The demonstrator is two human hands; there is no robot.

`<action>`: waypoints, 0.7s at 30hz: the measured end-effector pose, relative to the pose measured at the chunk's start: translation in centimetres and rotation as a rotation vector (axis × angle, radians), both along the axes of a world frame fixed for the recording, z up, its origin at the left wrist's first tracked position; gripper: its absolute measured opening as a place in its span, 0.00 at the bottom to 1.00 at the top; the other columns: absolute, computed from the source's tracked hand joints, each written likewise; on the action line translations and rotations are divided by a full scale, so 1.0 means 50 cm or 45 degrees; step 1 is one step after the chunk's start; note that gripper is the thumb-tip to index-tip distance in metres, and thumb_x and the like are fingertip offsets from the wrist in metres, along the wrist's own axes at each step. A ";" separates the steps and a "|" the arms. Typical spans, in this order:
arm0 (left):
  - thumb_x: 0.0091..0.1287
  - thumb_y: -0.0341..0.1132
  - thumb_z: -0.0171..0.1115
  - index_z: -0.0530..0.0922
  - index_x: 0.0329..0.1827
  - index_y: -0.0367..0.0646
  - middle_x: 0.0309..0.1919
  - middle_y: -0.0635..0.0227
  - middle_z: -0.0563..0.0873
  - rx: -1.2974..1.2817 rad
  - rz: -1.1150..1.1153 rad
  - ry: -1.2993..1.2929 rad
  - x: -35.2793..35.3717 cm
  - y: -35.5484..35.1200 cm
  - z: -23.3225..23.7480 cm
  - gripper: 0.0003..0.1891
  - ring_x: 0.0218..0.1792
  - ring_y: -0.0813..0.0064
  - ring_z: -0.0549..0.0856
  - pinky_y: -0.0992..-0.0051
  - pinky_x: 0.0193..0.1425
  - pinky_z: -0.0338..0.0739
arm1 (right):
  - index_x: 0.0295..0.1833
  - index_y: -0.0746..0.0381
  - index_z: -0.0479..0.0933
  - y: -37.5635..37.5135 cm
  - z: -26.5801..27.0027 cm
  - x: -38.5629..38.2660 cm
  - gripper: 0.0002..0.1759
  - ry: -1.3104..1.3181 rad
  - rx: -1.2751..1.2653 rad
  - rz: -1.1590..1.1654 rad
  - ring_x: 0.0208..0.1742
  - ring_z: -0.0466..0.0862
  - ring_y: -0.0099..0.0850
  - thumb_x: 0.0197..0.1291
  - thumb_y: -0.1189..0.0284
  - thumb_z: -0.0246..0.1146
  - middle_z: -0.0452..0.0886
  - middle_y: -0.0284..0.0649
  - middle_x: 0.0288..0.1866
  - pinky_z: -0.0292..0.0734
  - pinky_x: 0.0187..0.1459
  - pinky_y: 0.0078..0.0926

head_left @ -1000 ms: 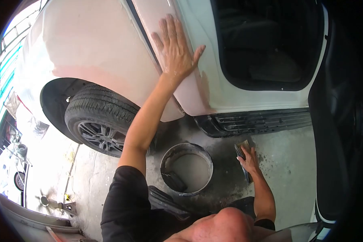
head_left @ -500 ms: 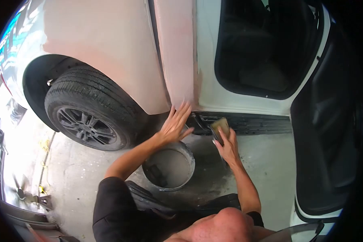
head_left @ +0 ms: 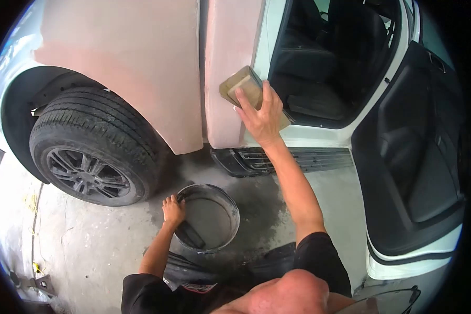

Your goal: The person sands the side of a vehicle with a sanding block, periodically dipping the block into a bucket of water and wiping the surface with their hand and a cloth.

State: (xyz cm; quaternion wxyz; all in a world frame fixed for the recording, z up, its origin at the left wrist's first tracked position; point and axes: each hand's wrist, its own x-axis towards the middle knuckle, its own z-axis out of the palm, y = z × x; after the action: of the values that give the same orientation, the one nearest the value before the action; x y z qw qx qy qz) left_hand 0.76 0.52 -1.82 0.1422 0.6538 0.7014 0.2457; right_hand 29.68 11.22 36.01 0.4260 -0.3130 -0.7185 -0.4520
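My right hand (head_left: 261, 112) grips a tan sanding block (head_left: 244, 86) and holds it against the pinkish strip of bodywork (head_left: 227, 42) beside the window opening. Below, my left hand (head_left: 174, 210) is closed at the left rim of a round bucket (head_left: 237, 214) of cloudy grey water. A black block (head_left: 192, 235) slants down from that hand into the bucket; its upper part is hidden by the fingers.
A tyre (head_left: 97, 146) sits in the wheel arch at left. A side step (head_left: 309, 162) runs under the door opening. An open door (head_left: 408, 157) stands at right. Wet patches mark the concrete floor (head_left: 110, 246) around the bucket.
My right hand has risen with the sanding block from beside the step to the pinkish strip. My left hand has left the panel's lower edge and dropped to the bucket, closing there.
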 end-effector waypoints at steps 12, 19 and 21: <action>0.67 0.48 0.69 0.72 0.67 0.37 0.57 0.48 0.81 0.016 -0.020 -0.044 0.001 -0.006 0.022 0.31 0.60 0.45 0.78 0.50 0.64 0.74 | 0.72 0.38 0.75 0.021 0.186 -0.052 0.34 -0.092 0.207 -0.124 0.52 0.77 0.54 0.58 0.60 0.74 0.70 0.61 0.66 0.76 0.50 0.55; 0.65 0.47 0.72 0.71 0.68 0.37 0.57 0.49 0.81 -0.017 -0.029 0.019 0.005 -0.008 0.019 0.34 0.62 0.47 0.77 0.51 0.65 0.74 | 0.74 0.35 0.72 0.011 0.330 -0.051 0.37 -0.203 0.235 -0.297 0.51 0.76 0.53 0.58 0.58 0.73 0.69 0.56 0.67 0.74 0.49 0.51; 0.64 0.47 0.72 0.71 0.68 0.37 0.57 0.50 0.81 -0.051 -0.034 0.005 0.010 -0.010 0.019 0.34 0.61 0.47 0.78 0.51 0.65 0.75 | 0.74 0.46 0.73 0.022 0.437 -0.090 0.33 0.013 0.212 -0.116 0.56 0.75 0.54 0.63 0.61 0.70 0.69 0.57 0.67 0.73 0.53 0.52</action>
State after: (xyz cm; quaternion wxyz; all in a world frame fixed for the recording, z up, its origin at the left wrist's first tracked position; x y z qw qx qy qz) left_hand 1.24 0.02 -0.85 0.1571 0.6606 0.6977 0.2285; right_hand 25.19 12.31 57.85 0.4333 -0.3110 -0.6613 -0.5275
